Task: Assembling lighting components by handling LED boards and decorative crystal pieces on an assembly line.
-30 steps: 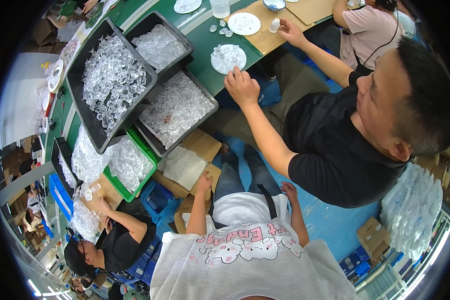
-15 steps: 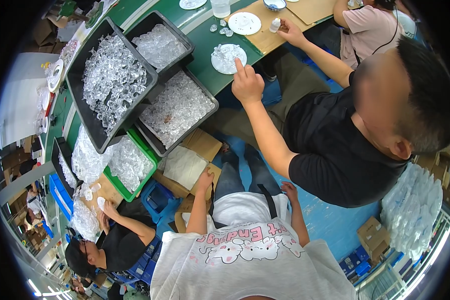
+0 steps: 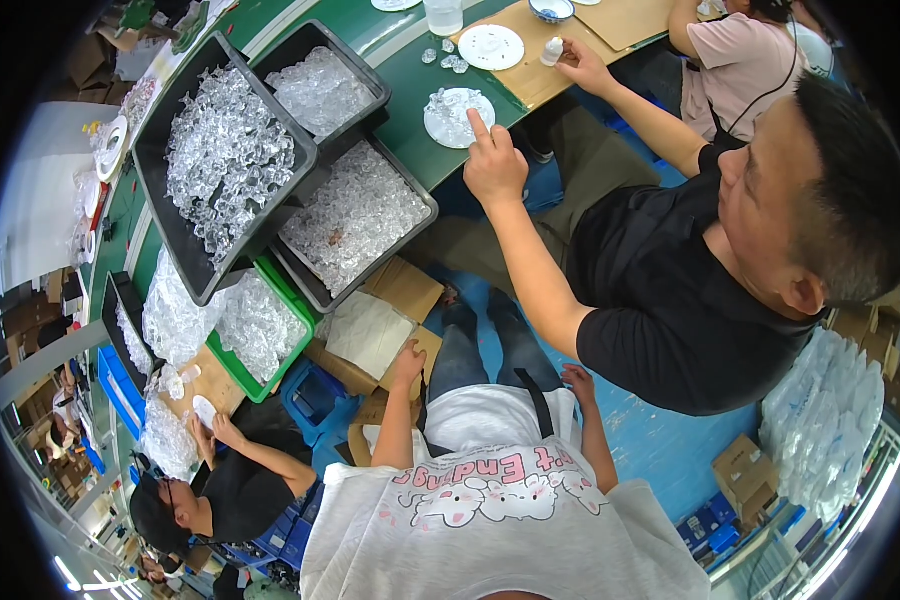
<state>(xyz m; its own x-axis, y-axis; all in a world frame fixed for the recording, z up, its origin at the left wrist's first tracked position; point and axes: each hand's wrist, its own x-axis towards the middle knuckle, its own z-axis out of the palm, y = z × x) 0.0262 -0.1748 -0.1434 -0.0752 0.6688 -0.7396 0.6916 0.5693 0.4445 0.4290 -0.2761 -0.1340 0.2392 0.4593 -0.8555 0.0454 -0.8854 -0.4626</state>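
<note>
Below the bench [image 3: 410,120], nothing is being gripped: the left hand [image 3: 407,362] is being rested against a box [image 3: 402,288], its fingers loose and empty, while the right hand [image 3: 577,379] is being laid slack and empty on a knee. Judged idle, with a forward reach being needed for the tray [image 3: 431,207] at 12 o'clock.

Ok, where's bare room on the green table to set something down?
Bare green table between the black trays and the white plate; brown board also bare. Trays are heaped full; a co-worker's hand crowds the plate.
</note>
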